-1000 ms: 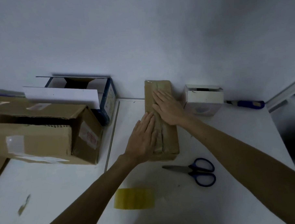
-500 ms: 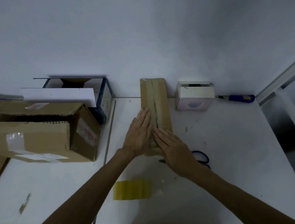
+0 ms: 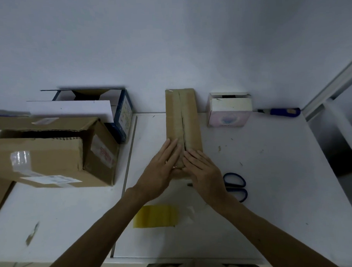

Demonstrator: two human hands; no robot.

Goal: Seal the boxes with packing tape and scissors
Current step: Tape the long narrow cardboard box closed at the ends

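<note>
my left hand (image 3: 162,170) and right hand (image 3: 203,172) press flat on the long box (image 3: 182,117), fingers straight, holding nothing. i think i'm pushing its flaps shut. next i need the tape roll (image 3: 155,216).

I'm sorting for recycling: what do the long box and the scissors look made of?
The long box looks like brown cardboard, matte, judging by its folded flaps and centre seam. The scissors have smooth blue handles, probably plastic; the blades are mostly hidden, so metal is only a guess.
</note>
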